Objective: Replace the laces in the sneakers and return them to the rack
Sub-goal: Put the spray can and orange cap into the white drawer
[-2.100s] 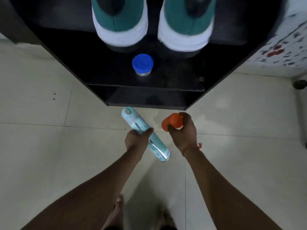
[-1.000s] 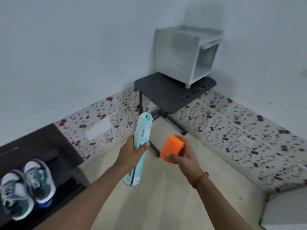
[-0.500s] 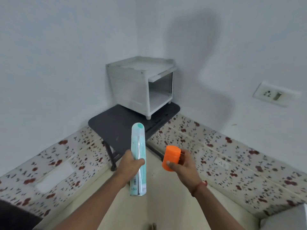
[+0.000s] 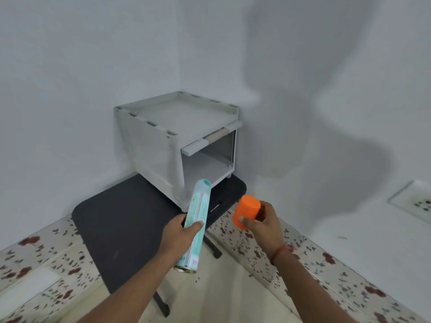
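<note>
Head view: dark folding table [image 4: 121, 220] in room corner, white open-front cabinet [image 4: 172, 136] standing on it. Left hand [image 4: 180, 234] wraps pale teal spray can [image 4: 194, 226], nozzle tilted up toward cabinet. Right hand [image 4: 262, 221] pinches orange cap [image 4: 246, 211] beside can. Sneakers, rack out of frame.

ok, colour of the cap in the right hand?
Orange cap, held by the right hand; head view.
</note>
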